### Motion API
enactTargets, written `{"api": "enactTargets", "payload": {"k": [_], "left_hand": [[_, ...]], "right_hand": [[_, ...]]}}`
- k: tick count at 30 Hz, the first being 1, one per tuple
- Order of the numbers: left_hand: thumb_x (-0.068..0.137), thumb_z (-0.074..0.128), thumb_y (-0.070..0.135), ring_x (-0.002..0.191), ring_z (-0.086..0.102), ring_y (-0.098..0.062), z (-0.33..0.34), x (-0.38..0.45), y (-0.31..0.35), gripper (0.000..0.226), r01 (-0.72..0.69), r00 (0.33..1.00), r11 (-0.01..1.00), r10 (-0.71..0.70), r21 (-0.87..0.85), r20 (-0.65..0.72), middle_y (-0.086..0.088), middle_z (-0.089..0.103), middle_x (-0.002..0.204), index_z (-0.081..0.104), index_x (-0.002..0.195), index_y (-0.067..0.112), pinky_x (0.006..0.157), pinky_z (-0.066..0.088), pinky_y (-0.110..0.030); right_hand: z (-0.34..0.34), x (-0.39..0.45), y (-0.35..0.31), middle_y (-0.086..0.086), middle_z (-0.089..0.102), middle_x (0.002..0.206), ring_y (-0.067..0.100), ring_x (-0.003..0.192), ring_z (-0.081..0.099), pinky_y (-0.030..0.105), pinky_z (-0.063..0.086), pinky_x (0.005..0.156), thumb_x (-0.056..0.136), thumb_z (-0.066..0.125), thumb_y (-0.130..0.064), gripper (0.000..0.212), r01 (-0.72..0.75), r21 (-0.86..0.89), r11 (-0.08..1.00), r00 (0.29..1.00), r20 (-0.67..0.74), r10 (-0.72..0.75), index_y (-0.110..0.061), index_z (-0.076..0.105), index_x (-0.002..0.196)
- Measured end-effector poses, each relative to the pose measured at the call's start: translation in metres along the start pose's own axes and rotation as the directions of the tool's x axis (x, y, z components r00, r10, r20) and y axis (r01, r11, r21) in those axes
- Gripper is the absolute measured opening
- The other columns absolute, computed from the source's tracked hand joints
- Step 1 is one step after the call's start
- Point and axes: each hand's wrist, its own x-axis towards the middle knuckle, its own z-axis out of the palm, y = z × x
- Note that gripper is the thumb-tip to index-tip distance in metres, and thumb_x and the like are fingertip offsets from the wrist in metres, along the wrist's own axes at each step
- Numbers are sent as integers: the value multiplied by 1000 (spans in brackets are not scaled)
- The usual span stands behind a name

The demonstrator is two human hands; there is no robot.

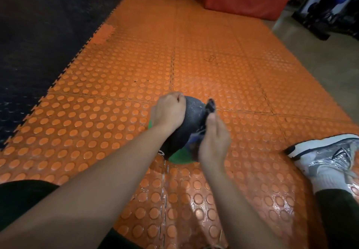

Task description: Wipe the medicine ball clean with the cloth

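Orange studded matting (223,70) spread under us in the head view, the medicine ball (191,120) resting at its centre. Our left hand (168,110) curled over the ball's ten o'clock side, steadying it; our right hand (213,142) pinched the dark cloth (206,112) against its three o'clock side. We judged firm overlapping strokes best, turning the ball. Its underside and far face stayed hidden.

Only one mark can be made out — a white character on the black near-left side of the medicine ball (191,116), just beside the left forearm; it looks like a "2" but is partly cut off. Nothing else is legible.
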Motion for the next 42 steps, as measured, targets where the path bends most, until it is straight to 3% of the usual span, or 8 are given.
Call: {"api": "enactTargets", "payload": {"k": [5,10,14,18,26,32,38,42], "left_hand": [[100,32,30,102,58,-28,5,-1,4,36,-54,998,998,54,23,14,-7,66,108,66,99,19,71,33,-31],[98,31,31,107,56,-31,5,-2,6,37,-34,999,999,34,19,4,-9,65,113,66,104,20,80,38,-35],[99,31,30,113,54,-29,2,-5,2,38,-13,1000,999,13,-31,-13,-8,62,122,64,113,19,89,40,-36],[99,31,30,112,54,-29,1,-10,0,38,-35,999,999,34,-25,-27,-7,62,122,64,113,17,87,40,-35],[99,31,31,107,55,-30,0,-2,3,39,5,1000,1000,-5,-5,23,-9,64,117,65,110,18,80,37,-33],[99,31,31,112,54,-30,0,-6,6,37,26,1000,999,-26,-22,14,-9,63,120,65,112,20,82,36,-34],[98,33,30,111,55,-33,-1,-4,8,36,87,996,996,-87,-15,-21,-12,64,119,65,113,23,85,40,-34],[98,32,30,109,55,-32,-4,-2,0,37,105,994,994,-106,-41,-20,-10,64,118,65,115,25,78,35,-32]], "right_hand": [[3,-21,11,-1,54,133,5,133,26,42,12,114,97,23,-43,55,503,-337,796,860,280,-426,-10,54,128],[-5,14,19,16,63,117,31,117,52,45,37,101,87,20,-52,69,68,-186,980,996,-42,-77,-5,62,114],[-13,49,34,25,62,99,27,85,52,39,40,79,95,43,-20,31,-317,-136,938,947,-105,305,3,63,101],[-15,40,37,11,55,76,22,74,48,36,34,66,96,42,-17,26,-241,-112,964,958,-189,218,-10,58,78],[6,8,5,7,53,125,27,117,42,30,21,98,94,45,-36,40,83,-414,906,991,-61,-118,-12,54,125],[-2,54,21,14,61,85,34,86,57,41,43,79,91,44,-31,29,-370,-129,920,926,-136,353,-9,58,79],[5,27,19,17,59,105,36,102,49,34,25,89,91,39,-34,44,-7,-428,904,985,-160,-68,-2,64,108],[-4,9,28,8,63,94,25,90,49,22,26,80,90,40,-35,41,404,-437,804,903,49,-427,-7,68,100]]}}
